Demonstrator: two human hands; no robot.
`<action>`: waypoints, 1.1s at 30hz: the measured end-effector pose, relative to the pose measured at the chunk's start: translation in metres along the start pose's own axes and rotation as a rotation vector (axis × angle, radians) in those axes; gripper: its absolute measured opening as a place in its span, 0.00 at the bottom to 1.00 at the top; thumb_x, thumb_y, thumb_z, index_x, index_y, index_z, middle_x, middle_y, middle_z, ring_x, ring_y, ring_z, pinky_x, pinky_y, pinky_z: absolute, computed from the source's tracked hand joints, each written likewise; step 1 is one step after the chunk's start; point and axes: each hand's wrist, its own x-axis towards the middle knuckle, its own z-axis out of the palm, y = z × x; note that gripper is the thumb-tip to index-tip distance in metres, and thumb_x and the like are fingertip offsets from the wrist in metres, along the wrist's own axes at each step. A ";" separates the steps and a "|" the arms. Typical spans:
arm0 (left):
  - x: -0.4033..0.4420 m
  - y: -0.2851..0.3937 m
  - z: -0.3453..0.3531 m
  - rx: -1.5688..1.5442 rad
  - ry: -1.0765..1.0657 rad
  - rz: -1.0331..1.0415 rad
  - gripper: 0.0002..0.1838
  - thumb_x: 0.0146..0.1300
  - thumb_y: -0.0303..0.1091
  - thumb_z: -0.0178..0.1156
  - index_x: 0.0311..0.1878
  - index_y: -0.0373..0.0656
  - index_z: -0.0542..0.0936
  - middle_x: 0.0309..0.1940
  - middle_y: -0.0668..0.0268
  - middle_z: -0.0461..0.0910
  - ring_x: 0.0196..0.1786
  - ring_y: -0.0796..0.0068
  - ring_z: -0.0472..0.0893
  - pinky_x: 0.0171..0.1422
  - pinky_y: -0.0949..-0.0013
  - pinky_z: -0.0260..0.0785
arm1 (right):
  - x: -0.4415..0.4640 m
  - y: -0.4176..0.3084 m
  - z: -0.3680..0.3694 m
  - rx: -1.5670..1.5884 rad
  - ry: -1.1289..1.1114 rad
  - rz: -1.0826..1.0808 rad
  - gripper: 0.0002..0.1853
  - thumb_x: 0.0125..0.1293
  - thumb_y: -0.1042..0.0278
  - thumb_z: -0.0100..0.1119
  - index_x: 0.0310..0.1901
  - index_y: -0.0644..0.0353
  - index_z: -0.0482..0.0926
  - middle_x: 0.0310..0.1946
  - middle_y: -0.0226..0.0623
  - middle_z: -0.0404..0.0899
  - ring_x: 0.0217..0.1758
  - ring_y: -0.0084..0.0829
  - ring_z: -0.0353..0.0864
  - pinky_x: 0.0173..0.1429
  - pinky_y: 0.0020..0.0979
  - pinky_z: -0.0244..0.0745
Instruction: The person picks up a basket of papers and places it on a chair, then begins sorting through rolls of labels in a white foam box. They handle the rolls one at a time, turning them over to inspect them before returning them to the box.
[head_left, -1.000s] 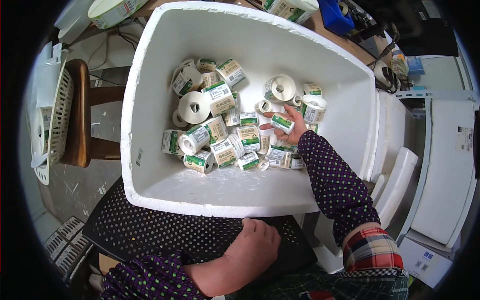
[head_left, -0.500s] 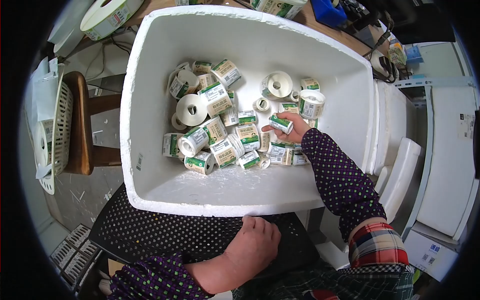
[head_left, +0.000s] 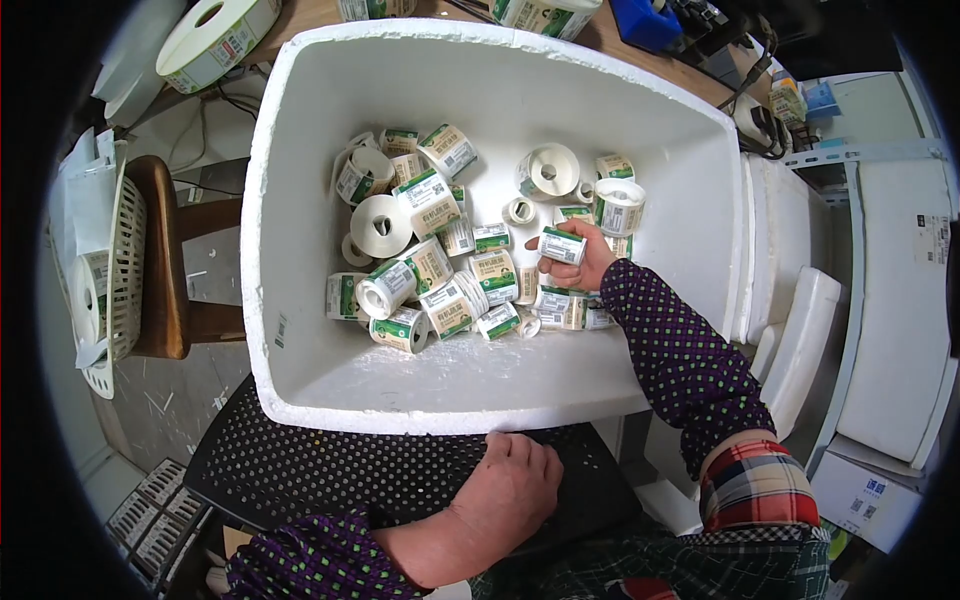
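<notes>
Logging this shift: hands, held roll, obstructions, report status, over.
Right hand holding small label roll inside foam box. Left hand curled by near rim, palm hidden. Other rolls crowded nearby.

Label rolls (head_left: 491, 237) in box (head_left: 490, 416)

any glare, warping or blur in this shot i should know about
In the head view, black borders ring the image and the white foam box looks bowed at its rim; in the head view, bright patches wash out parts of its inside; in the head view, the right hand looks fairly sharp, but its held roll has print too small to read.
</notes>
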 end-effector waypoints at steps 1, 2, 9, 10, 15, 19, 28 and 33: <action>0.000 0.000 0.000 0.002 0.004 0.001 0.19 0.57 0.34 0.53 0.49 0.31 0.76 0.33 0.58 0.77 0.39 0.62 0.76 0.50 0.62 0.70 | 0.001 0.000 0.000 0.012 0.021 -0.005 0.30 0.66 0.51 0.37 0.56 0.72 0.71 0.27 0.49 0.78 0.12 0.23 0.61 0.13 0.23 0.54; 0.000 0.000 0.000 0.004 0.008 0.001 0.19 0.57 0.34 0.53 0.49 0.31 0.76 0.33 0.58 0.77 0.39 0.62 0.76 0.49 0.61 0.70 | 0.001 0.000 0.000 0.009 0.019 -0.006 0.30 0.66 0.51 0.37 0.56 0.72 0.71 0.27 0.49 0.78 0.12 0.23 0.61 0.13 0.23 0.54; -0.001 0.000 0.001 0.037 0.020 0.011 0.19 0.58 0.35 0.53 0.49 0.31 0.76 0.33 0.57 0.77 0.39 0.62 0.76 0.49 0.62 0.70 | 0.000 0.002 0.000 0.048 0.037 -0.047 0.30 0.66 0.49 0.39 0.53 0.71 0.71 0.28 0.51 0.78 0.10 0.19 0.56 0.12 0.22 0.49; -0.001 0.000 0.001 0.037 0.016 0.011 0.19 0.58 0.35 0.53 0.49 0.31 0.76 0.33 0.57 0.77 0.39 0.62 0.76 0.49 0.62 0.70 | 0.000 0.002 -0.002 0.064 0.017 -0.039 0.29 0.66 0.49 0.39 0.53 0.71 0.72 0.28 0.51 0.78 0.10 0.19 0.57 0.13 0.22 0.50; -0.002 0.001 0.002 0.026 0.023 0.014 0.19 0.58 0.35 0.53 0.49 0.32 0.77 0.34 0.57 0.77 0.39 0.62 0.76 0.49 0.62 0.69 | -0.007 -0.012 -0.004 -0.259 0.153 -0.125 0.25 0.68 0.54 0.43 0.52 0.69 0.73 0.30 0.54 0.80 0.14 0.25 0.68 0.16 0.23 0.59; 0.000 0.001 0.009 0.052 0.065 0.004 0.19 0.57 0.35 0.53 0.48 0.32 0.77 0.34 0.56 0.78 0.39 0.61 0.77 0.49 0.61 0.69 | -0.047 -0.028 0.027 -1.341 0.433 -0.188 0.24 0.60 0.49 0.57 0.49 0.61 0.77 0.34 0.45 0.83 0.31 0.32 0.82 0.29 0.33 0.76; -0.002 0.005 0.005 0.091 0.054 0.005 0.19 0.58 0.36 0.52 0.47 0.32 0.77 0.34 0.56 0.79 0.40 0.60 0.77 0.50 0.60 0.70 | 0.019 0.016 0.048 -1.763 0.667 -0.603 0.24 0.58 0.45 0.60 0.38 0.62 0.81 0.33 0.43 0.84 0.36 0.43 0.83 0.43 0.42 0.76; -0.001 0.004 0.007 0.069 0.044 -0.012 0.19 0.58 0.36 0.52 0.47 0.32 0.77 0.34 0.57 0.78 0.39 0.61 0.77 0.50 0.61 0.70 | 0.081 0.033 0.075 -1.729 0.872 -0.391 0.28 0.55 0.45 0.65 0.45 0.63 0.76 0.36 0.44 0.83 0.42 0.45 0.83 0.47 0.43 0.76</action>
